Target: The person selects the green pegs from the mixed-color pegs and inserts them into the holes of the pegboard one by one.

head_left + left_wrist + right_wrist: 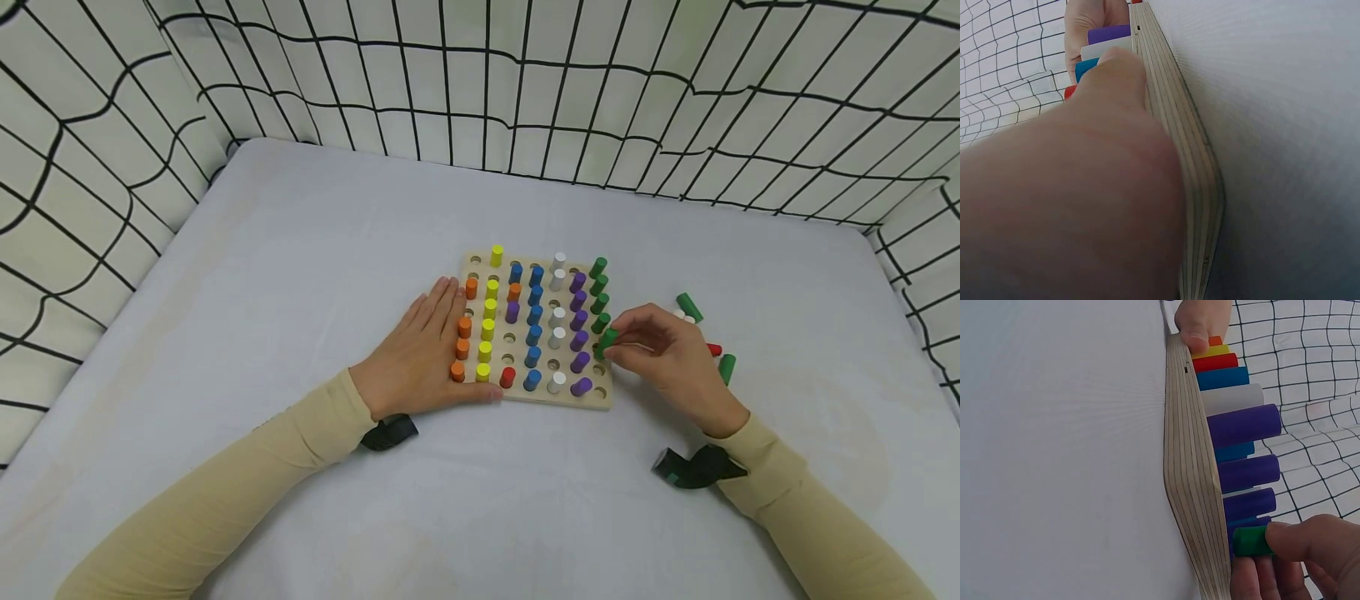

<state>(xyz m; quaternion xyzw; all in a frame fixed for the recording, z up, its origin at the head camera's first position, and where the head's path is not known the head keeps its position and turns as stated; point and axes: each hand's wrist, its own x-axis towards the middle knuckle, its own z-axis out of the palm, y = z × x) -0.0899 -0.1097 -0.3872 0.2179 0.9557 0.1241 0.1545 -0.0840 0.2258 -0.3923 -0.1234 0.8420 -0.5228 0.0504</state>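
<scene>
A wooden pegboard [558, 398] with columns of coloured pegs lies on the white surface. My left hand [420, 354] rests flat along its left edge, thumb at the near edge. My right hand [667, 358] pinches a green peg [607, 338] between thumb and fingers at the board's right column, near a hole; whether its end is inside a hole cannot be told. In the right wrist view the same green peg [1251, 541] shows beside the purple pegs [1244, 425]. Farther up that column stand several green pegs [598, 285].
Right of my right hand lie loose pegs: a green peg [688, 307], a red peg [714, 349], another green peg [727, 368] and white ones partly hidden. A black wire grid [487, 92] encloses the far side and both flanks. Black straps [697, 467] hang at the wrists.
</scene>
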